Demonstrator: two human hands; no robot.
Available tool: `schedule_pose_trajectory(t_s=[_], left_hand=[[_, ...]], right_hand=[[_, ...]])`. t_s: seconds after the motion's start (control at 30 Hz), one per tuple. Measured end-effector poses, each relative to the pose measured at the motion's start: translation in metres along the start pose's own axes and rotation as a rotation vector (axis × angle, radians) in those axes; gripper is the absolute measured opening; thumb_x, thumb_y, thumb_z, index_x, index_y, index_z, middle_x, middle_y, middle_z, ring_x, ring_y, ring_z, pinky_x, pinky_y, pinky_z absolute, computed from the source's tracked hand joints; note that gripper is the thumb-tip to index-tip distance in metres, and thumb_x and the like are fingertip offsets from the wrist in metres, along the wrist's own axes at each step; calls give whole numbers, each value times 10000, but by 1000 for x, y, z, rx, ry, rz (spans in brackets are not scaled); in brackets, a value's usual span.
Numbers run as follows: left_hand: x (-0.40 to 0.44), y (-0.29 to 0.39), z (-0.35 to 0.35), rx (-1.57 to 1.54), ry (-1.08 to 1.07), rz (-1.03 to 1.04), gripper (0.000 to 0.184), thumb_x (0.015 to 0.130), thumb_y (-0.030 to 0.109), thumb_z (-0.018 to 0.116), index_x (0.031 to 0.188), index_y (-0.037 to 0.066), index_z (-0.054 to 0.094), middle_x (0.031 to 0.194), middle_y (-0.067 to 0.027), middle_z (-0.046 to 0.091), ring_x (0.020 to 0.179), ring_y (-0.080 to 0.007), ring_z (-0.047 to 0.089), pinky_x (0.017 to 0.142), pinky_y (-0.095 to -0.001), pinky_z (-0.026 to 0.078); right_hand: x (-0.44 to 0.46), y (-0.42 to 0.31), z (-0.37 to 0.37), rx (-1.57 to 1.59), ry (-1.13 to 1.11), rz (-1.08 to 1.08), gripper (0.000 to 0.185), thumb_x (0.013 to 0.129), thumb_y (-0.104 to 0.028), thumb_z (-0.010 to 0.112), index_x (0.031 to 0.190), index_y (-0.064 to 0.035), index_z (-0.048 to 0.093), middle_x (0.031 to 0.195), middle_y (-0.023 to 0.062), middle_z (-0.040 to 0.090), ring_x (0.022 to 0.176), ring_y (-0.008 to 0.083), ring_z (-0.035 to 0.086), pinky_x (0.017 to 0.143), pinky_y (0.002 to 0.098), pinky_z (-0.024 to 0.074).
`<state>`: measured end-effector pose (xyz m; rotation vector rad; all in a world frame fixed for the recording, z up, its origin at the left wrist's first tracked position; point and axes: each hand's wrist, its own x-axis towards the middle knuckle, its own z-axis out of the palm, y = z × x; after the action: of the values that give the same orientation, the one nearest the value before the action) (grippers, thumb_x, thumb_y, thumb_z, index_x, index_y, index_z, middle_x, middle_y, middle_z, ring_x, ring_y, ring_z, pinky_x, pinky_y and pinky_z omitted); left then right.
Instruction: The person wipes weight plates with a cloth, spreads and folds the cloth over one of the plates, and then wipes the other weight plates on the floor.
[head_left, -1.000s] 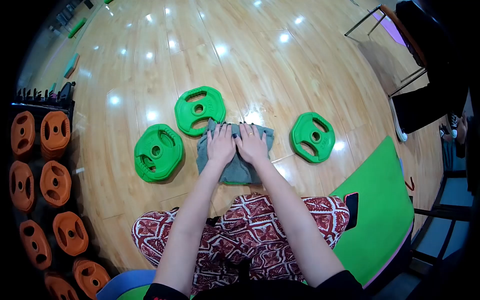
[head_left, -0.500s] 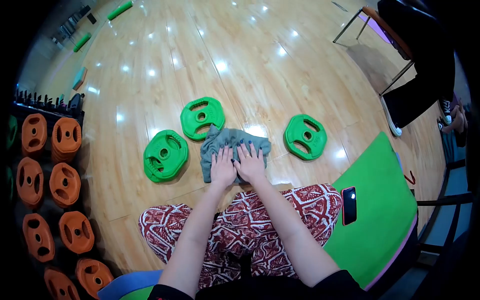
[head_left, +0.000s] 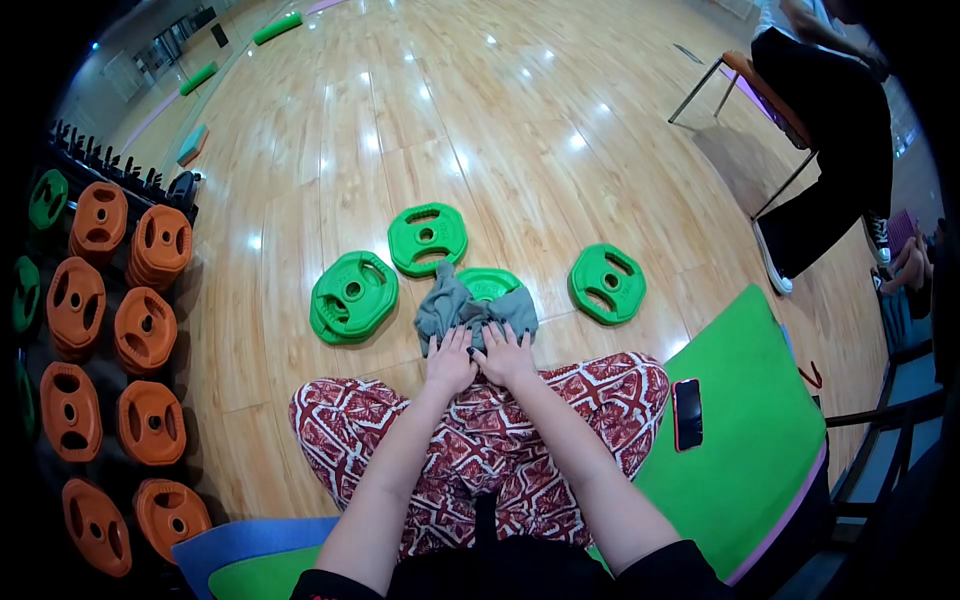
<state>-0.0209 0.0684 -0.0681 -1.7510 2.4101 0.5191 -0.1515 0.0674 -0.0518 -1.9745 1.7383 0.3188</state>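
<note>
A crumpled grey cloth [head_left: 442, 306] lies over the near part of a green weight plate [head_left: 488, 279], whose far rim shows above it. My left hand [head_left: 450, 362] rests flat on the cloth's near side, fingers stretched forward. Beside it, my right hand [head_left: 506, 357] lies on the cloth in the same way, the thumbs close together. Neither hand is closed around anything. To the left are two more green plates, one nearer [head_left: 333, 298] and one farther [head_left: 407, 240]. Another green plate [head_left: 588, 272] sits to the right.
Orange weight plates [head_left: 72, 385] fill a rack at left, near a dumbbell rack [head_left: 120, 175]. A phone [head_left: 688, 415] lies on a green mat [head_left: 740, 400] at right. Farther right, a person in black trousers [head_left: 850, 130] sits on a chair [head_left: 765, 95].
My hands have drawn the cloth back toward me, baring the far part of the plate beneath. The whole view has shifted slightly.
</note>
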Motion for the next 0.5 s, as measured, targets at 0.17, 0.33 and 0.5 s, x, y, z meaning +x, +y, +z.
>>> schedule_pose_trajectory(t_s=[0.17,0.33,0.5], left_hand=[[13,-3,7,-38,61,-10,565,812,292,418,1325,91,294,1402,-58,242,1296,-193,210,1053,-468,127],[44,-7,5,-17,125,-14,543,815,292,401,1314,92,317,1399,-58,250,1294,-206,214,1048,-481,128],[80,-14,-16,-20,176,-18,552,828,343,377,1320,102,311,1405,-75,228,1305,-239,184,1040,-494,132]], right_hand=[[12,-1,5,56,67,46,641,871,-510,235,1371,-112,184,1437,29,147,1323,239,117,1040,527,73],[40,5,3,92,176,54,639,866,-504,255,1366,-109,199,1435,41,152,1322,241,122,1028,553,58],[79,10,-11,119,314,166,639,851,-482,309,1364,-114,213,1430,13,177,1319,209,142,1027,554,26]])
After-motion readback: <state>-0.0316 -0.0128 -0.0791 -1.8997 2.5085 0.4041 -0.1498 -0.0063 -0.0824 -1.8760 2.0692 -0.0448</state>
